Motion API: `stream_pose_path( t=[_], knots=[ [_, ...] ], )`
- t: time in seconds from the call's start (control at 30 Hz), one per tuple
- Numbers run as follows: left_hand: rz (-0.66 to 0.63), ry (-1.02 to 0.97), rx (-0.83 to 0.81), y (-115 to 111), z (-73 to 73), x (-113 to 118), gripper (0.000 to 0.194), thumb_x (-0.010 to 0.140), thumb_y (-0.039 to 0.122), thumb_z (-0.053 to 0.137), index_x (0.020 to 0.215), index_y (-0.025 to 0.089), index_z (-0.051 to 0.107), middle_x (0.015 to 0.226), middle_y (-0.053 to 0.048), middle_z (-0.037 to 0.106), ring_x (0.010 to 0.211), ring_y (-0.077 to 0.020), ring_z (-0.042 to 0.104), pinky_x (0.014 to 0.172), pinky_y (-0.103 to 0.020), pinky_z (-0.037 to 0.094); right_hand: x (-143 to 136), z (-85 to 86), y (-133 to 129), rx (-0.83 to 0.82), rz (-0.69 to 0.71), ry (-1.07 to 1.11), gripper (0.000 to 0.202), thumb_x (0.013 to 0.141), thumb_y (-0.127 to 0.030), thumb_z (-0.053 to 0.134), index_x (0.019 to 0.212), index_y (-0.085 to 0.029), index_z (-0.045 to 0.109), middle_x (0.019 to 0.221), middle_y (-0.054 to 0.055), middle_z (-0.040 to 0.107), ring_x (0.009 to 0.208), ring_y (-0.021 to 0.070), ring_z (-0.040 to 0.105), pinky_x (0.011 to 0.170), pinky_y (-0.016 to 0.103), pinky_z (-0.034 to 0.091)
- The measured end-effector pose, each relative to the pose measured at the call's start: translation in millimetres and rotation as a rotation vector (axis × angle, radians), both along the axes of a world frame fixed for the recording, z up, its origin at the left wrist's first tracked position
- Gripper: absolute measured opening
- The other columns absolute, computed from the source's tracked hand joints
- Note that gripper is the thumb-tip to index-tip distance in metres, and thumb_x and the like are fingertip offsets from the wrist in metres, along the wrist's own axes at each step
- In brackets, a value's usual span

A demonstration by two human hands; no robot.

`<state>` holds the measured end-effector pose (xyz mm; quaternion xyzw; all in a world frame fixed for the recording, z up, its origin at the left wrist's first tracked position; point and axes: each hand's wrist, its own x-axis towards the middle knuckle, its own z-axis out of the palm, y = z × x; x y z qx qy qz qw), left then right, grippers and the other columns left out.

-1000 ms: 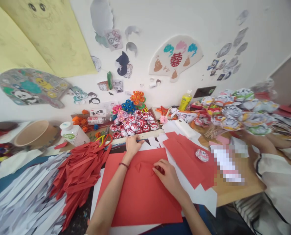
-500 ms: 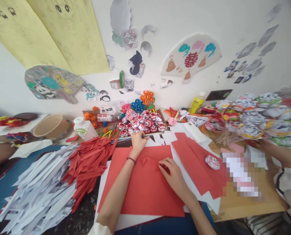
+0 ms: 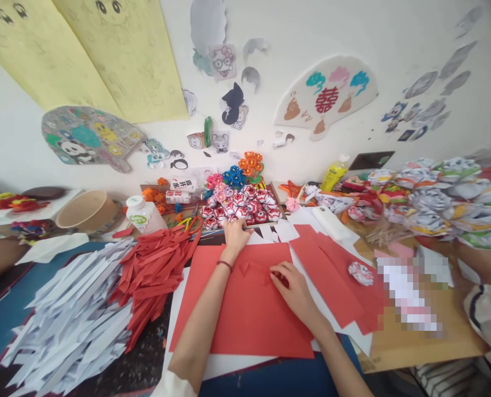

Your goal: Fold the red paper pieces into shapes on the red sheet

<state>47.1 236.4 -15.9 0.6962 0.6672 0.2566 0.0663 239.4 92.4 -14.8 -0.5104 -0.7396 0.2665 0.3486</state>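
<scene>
A large red sheet (image 3: 249, 325) lies in front of me over white paper. My left hand (image 3: 236, 236) reaches past its far edge, beside a heap of red-and-white paper flowers (image 3: 249, 207); its fingers are bent and what they hold, if anything, is hidden. A small folded red strip (image 3: 255, 271) rests on the sheet. My right hand (image 3: 289, 284) has thumb and index finger pinched at the strip's right end. Left of the sheet are piles of red strips (image 3: 154, 270) and white strips (image 3: 75, 314).
Yellow-handled scissors (image 3: 192, 223) and a white bottle (image 3: 144, 215) stand or lie behind the strips. More red sheets (image 3: 332, 275) carry a paper flower (image 3: 360, 273) at right. Another person's arm (image 3: 483, 270) is at the far right, beside flower bundles (image 3: 431, 204).
The view has shifted slightly, so the table and wall sit a little differently. My left hand's fingers look more curled beside the flower heap; my right hand is nearly unchanged.
</scene>
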Motion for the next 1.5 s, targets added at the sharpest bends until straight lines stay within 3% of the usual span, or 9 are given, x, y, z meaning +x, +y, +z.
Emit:
stream_pose_path(
  t=[0.1, 0.27, 0.37, 0.5, 0.6, 0.73, 1.0, 1.27, 1.5],
  knots=[
    [-0.025, 0.029, 0.024, -8, 6.6, 6, 0.009, 0.080, 0.029, 0.065, 0.080, 0.021, 0.060, 0.081, -0.003, 0.068, 0.079, -0.0215, 0.059, 0.086, -0.039, 0.031, 1, 0.6, -1, 0.009, 0.003, 0.010, 0.016, 0.092, -0.019, 0.050, 0.096, -0.021, 0.065, 0.090, 0.006, 0.061, 0.083, 0.0206, 0.060, 0.075, 0.032, 0.047],
    [-0.105, 0.046, 0.081, -31, 25.5, 12, 0.017, 0.085, 0.020, 0.058, 0.101, 0.021, 0.060, 0.109, -0.011, 0.065, 0.110, -0.0282, 0.052, 0.097, -0.043, 0.028, 2, -1.1, -1, 0.031, 0.021, 0.012, 0.015, 0.091, -0.018, 0.052, 0.095, -0.020, 0.066, 0.087, 0.005, 0.060, 0.081, 0.0206, 0.058, 0.074, 0.032, 0.046],
    [-0.162, 0.022, 0.076, -51, 36.7, 7, 0.015, 0.092, 0.024, 0.049, 0.101, 0.021, 0.061, 0.105, -0.009, 0.067, 0.108, -0.0262, 0.053, 0.095, -0.042, 0.031, 2, -1.9, -1, 0.024, 0.025, 0.025, 0.013, 0.091, -0.017, 0.053, 0.093, -0.021, 0.066, 0.087, 0.005, 0.059, 0.081, 0.0201, 0.058, 0.074, 0.032, 0.046],
    [-0.297, -0.019, 0.003, -89, 43.2, -8, 0.024, 0.095, 0.038, 0.045, 0.096, 0.024, 0.064, 0.096, -0.003, 0.069, 0.089, -0.0188, 0.059, 0.083, -0.034, 0.040, 2, -0.3, -3, 0.023, 0.022, 0.048, 0.013, 0.091, -0.016, 0.054, 0.092, -0.021, 0.065, 0.087, 0.004, 0.059, 0.082, 0.0192, 0.057, 0.075, 0.031, 0.045],
    [-0.392, -0.034, -0.046, -115, 39.5, -20, 0.023, 0.091, 0.043, 0.052, 0.100, 0.026, 0.065, 0.106, -0.002, 0.068, 0.099, -0.0202, 0.058, 0.087, -0.034, 0.040, 2, 1.6, -4, 0.027, 0.015, 0.056, 0.013, 0.091, -0.017, 0.054, 0.092, -0.022, 0.066, 0.087, 0.004, 0.059, 0.082, 0.0189, 0.057, 0.075, 0.031, 0.045],
    [-0.342, -0.075, -0.101, -132, 28.4, -34, 0.017, 0.091, 0.033, 0.055, 0.102, 0.025, 0.065, 0.110, -0.004, 0.066, 0.103, -0.0220, 0.056, 0.089, -0.036, 0.039, 3, 2.2, -5, 0.026, 0.014, 0.056, 0.013, 0.091, -0.018, 0.053, 0.093, -0.022, 0.066, 0.089, 0.004, 0.059, 0.082, 0.0183, 0.057, 0.075, 0.031, 0.045],
    [-0.361, -0.095, -0.104, -147, 24.2, -34, 0.004, 0.083, 0.020, 0.064, 0.086, 0.023, 0.066, 0.087, -0.002, 0.068, 0.088, -0.0204, 0.058, 0.082, -0.035, 0.038, -3, -0.6, -4, 0.081, 0.062, -0.029, 0.006, 0.089, -0.019, 0.060, 0.087, -0.021, 0.065, 0.091, 0.004, 0.061, 0.088, 0.0202, 0.057, 0.082, 0.034, 0.045],
    [-0.371, -0.183, -0.061, -157, 12.8, -32, 0.013, 0.085, 0.015, 0.059, 0.093, 0.021, 0.066, 0.091, -0.004, 0.066, 0.085, -0.0179, 0.059, 0.080, -0.032, 0.044, -8, -2.5, 1, 0.052, 0.146, -0.014, 0.015, 0.089, -0.014, 0.056, 0.097, -0.021, 0.066, 0.091, 0.005, 0.061, 0.085, 0.0199, 0.057, 0.079, 0.034, 0.046],
    [-0.347, -0.198, -0.012, -160, 3.9, -31, 0.012, 0.086, 0.017, 0.058, 0.093, 0.022, 0.067, 0.092, -0.005, 0.067, 0.088, -0.0197, 0.060, 0.083, -0.035, 0.045, -7, -10.9, 4, 0.064, 0.135, 0.006, 0.010, 0.088, -0.017, 0.058, 0.093, -0.019, 0.067, 0.090, 0.005, 0.062, 0.084, 0.0197, 0.057, 0.078, 0.034, 0.046]
  ],
)
